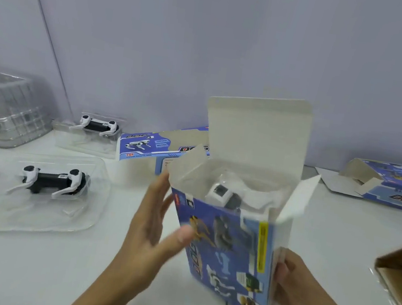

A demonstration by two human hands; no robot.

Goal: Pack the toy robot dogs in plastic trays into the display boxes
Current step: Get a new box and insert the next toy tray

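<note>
A white table (59, 266) held the work, a stack of clear plastic trays (8, 108) at its far left; an upright blue display box (227, 257) stood near centre, top flaps raised, with a toy robot dog (225, 196) in its tray already inside; the left hand (152, 232) lay against the box's left side, fingers straight and thumb on the front, while the right hand (288, 277) grasped its right edge; two more tray-mounted dogs (54, 182) (98, 125) waited at left; further boxes (152, 146) (393, 186) lay beyond.
</note>
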